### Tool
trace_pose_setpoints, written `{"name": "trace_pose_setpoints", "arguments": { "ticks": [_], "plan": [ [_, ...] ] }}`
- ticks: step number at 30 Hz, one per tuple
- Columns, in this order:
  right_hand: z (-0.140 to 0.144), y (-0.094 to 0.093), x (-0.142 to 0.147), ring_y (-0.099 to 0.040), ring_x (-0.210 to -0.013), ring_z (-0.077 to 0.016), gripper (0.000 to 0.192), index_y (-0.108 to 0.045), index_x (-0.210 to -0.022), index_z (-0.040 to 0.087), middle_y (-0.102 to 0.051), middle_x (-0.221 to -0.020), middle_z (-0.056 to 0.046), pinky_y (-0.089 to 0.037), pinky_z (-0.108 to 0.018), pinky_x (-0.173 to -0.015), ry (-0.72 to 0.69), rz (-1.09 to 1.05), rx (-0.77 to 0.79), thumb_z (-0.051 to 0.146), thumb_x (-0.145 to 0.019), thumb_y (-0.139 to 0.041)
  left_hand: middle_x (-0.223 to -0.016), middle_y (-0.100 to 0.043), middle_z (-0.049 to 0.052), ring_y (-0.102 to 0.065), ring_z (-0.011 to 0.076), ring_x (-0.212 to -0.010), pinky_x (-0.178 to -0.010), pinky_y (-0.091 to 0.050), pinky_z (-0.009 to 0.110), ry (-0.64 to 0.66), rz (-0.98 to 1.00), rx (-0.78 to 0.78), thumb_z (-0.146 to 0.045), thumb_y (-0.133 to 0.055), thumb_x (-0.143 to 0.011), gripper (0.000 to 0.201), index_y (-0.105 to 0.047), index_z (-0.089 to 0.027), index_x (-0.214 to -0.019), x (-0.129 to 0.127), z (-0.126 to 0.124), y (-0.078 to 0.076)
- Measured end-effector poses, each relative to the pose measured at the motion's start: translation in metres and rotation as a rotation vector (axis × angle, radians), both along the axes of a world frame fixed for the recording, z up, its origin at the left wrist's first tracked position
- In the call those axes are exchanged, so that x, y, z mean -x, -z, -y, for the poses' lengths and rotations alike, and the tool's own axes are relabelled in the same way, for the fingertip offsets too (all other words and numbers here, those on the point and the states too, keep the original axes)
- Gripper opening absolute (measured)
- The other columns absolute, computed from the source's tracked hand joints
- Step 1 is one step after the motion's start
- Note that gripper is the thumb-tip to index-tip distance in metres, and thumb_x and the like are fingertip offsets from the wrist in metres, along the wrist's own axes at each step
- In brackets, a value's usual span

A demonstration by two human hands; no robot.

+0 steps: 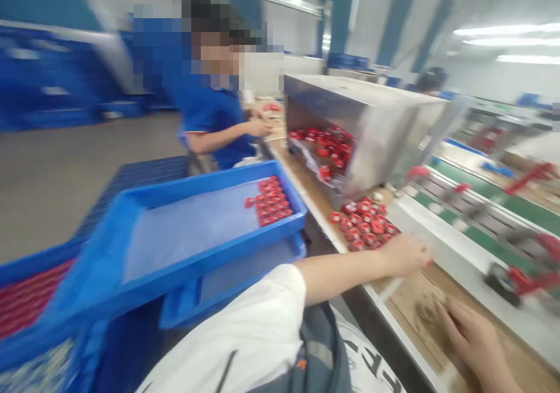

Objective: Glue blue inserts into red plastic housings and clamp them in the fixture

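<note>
My left hand [405, 255] reaches across the bench with its fingers closed. A bit of red shows at its fingertips, apparently a small red part [429, 262], blurred and mostly hidden. Just behind that hand lies a pile of small red parts [365, 224] with dark and pale spots. Lower right, my right hand [468, 329] hovers over or rests on a brown board [413, 311] on the bench. Motion smears its fingers, so whether they hold anything is unclear.
At my left, a blue tray [210, 247] holds neat rows of red parts [273, 200], stacked above more blue trays. A metal box [371, 125] with red parts inside stands on the bench. Beyond runs a green conveyor [464, 197]. A co-worker in blue [214, 122] sits further along.
</note>
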State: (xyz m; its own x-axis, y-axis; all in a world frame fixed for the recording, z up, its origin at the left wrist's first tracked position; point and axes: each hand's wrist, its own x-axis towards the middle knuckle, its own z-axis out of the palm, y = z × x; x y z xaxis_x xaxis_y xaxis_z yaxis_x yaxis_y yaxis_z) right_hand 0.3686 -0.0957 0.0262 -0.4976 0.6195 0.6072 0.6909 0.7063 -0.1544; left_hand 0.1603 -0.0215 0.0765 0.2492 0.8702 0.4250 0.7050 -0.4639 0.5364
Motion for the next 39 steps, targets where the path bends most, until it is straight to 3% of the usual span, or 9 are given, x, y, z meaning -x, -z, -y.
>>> {"name": "trace_pose_setpoints", "arguments": {
  "ticks": [2, 6, 10, 13, 22, 24, 27, 29, 39],
  "plan": [
    [0.003, 0.005, -0.010, -0.053, -0.048, -0.0182, 0.035, -0.048, -0.064, 0.025, -0.053, -0.057, -0.003, -0.038, -0.035, -0.046, 0.013, 0.024, 0.105, 0.022, -0.099, -0.051, -0.119, -0.068, 0.011, -0.064, 0.0261, -0.114, -0.102, -0.051, 0.044, 0.198, 0.052, 0.036, -0.047, -0.073, -0.082, 0.044, -0.072, -0.028, -0.122, -0.034, -0.010, 0.008],
    [-0.008, 0.009, -0.015, -0.047, -0.052, -0.0143, 0.040, -0.039, -0.062, 0.023, -0.049, -0.058, 0.000, -0.032, -0.032, -0.052, 0.104, 0.026, 0.192, 0.023, -0.101, -0.048, -0.116, -0.070, 0.010, -0.065, 0.0244, -0.111, -0.101, -0.052, 0.039, 0.482, 0.216, 0.184, -0.036, -0.070, -0.087, 0.037, -0.071, -0.023, -0.121, -0.084, -0.029, 0.037],
    [-0.010, 0.009, -0.013, -0.043, -0.056, -0.0125, 0.038, -0.039, -0.064, 0.021, -0.049, -0.060, 0.002, -0.028, -0.029, -0.055, 0.064, -0.007, 0.282, 0.023, -0.101, -0.048, -0.107, -0.074, 0.006, -0.068, 0.0209, -0.099, -0.094, -0.053, 0.034, 0.569, 0.324, 0.377, -0.036, -0.070, -0.089, 0.032, -0.072, -0.019, -0.116, -0.094, -0.051, 0.064],
    [-0.008, 0.011, -0.013, -0.040, -0.057, -0.0121, 0.037, -0.037, -0.064, 0.021, -0.046, -0.060, 0.003, -0.026, -0.029, -0.058, 0.024, -0.035, 0.346, 0.021, -0.099, -0.050, -0.105, -0.076, 0.003, -0.069, 0.0203, -0.096, -0.091, -0.053, 0.032, 0.596, 0.351, 0.480, -0.039, -0.079, -0.082, 0.037, -0.074, -0.020, -0.113, -0.090, -0.058, 0.075],
    [-0.007, 0.011, -0.019, -0.029, -0.055, -0.0115, 0.040, -0.029, -0.063, 0.022, -0.032, -0.059, 0.005, -0.023, -0.029, -0.056, -0.074, -0.310, 0.465, 0.016, -0.096, -0.051, -0.118, -0.076, 0.004, -0.070, 0.0218, -0.106, -0.099, -0.052, 0.034, 0.653, 0.280, 0.597, -0.027, -0.081, -0.081, 0.044, -0.072, -0.024, -0.124, -0.083, -0.059, 0.075],
    [-0.008, 0.009, -0.024, -0.028, -0.053, -0.0113, 0.040, -0.029, -0.063, 0.022, -0.029, -0.058, 0.005, -0.023, -0.029, -0.055, 0.015, -0.450, 0.397, 0.017, -0.097, -0.050, -0.119, -0.076, 0.004, -0.070, 0.0220, -0.107, -0.098, -0.053, 0.034, 0.655, 0.239, 0.593, -0.024, -0.081, -0.080, 0.046, -0.072, -0.025, -0.125, -0.082, -0.059, 0.075],
    [-0.012, 0.007, -0.032, -0.033, -0.054, -0.0116, 0.041, -0.034, -0.062, 0.022, -0.033, -0.059, 0.005, -0.025, -0.029, -0.055, 0.368, -0.697, 0.283, 0.023, -0.100, -0.051, -0.117, -0.077, 0.004, -0.071, 0.0223, -0.106, -0.097, -0.054, 0.034, 0.658, 0.211, 0.593, -0.024, -0.082, -0.079, 0.043, -0.073, -0.024, -0.122, -0.082, -0.057, 0.073],
    [-0.016, 0.007, -0.036, -0.035, -0.056, -0.0123, 0.043, -0.037, -0.062, 0.022, -0.035, -0.060, 0.004, -0.028, -0.030, -0.056, 0.554, -0.792, 0.291, 0.028, -0.102, -0.052, -0.116, -0.078, 0.004, -0.071, 0.0224, -0.105, -0.098, -0.054, 0.034, 0.655, 0.207, 0.604, -0.024, -0.081, -0.079, 0.041, -0.074, -0.024, -0.120, -0.082, -0.056, 0.071],
    [-0.028, 0.008, -0.037, -0.043, -0.061, -0.0138, 0.041, -0.046, -0.064, 0.021, -0.044, -0.063, 0.003, -0.034, -0.030, -0.062, 0.542, -0.732, 0.423, 0.036, -0.103, -0.052, -0.115, -0.078, 0.002, -0.072, 0.0222, -0.104, -0.095, -0.053, 0.033, 0.657, 0.151, 0.616, -0.026, -0.081, -0.080, 0.043, -0.073, -0.026, -0.122, -0.084, -0.057, 0.069]
  ]
}}
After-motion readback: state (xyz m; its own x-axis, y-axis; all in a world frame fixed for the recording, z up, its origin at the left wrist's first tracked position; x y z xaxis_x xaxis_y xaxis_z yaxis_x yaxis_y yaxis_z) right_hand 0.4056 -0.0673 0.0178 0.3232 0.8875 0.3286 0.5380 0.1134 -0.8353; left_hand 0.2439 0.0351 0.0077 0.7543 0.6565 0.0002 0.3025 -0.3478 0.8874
